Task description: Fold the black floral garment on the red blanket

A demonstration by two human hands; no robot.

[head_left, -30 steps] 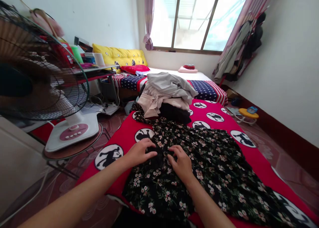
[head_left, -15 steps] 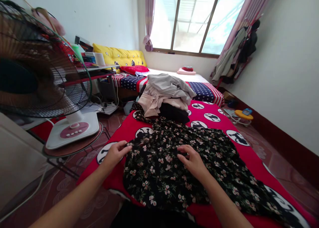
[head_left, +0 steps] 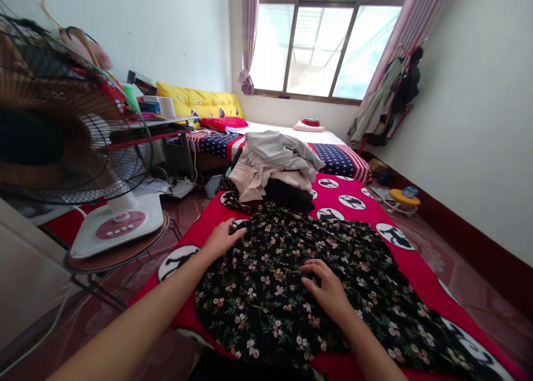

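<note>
A black floral dress (head_left: 266, 281) lies spread over a red cover printed with white circles (head_left: 352, 202). My left hand (head_left: 221, 240) is at the dress's left edge, fingers stretched out and thumb apart, touching the cloth. Over the dress's middle is my right hand (head_left: 328, 290), its fingers loosely curved with a gap between thumb and forefinger and nothing held. Behind the dress sits a heap of clothes, with a grey garment (head_left: 283, 148) on top, a beige garment (head_left: 250, 175) at the front and a black garment (head_left: 289, 195) underneath.
An electric fan (head_left: 120, 220) stands on a round stool (head_left: 154, 245) at the left, beside a cluttered desk. Farther back is a bed with a star-and-stripe cover (head_left: 333, 158) under the window. Clothes hang on a rack (head_left: 385, 103) at the right, and a small yellow stool (head_left: 403, 199) stands below.
My left hand has moved forward and to the right along the dress's left edge, and the cloth there lies flatter. The right hand has barely moved. The view has tilted up slightly.
</note>
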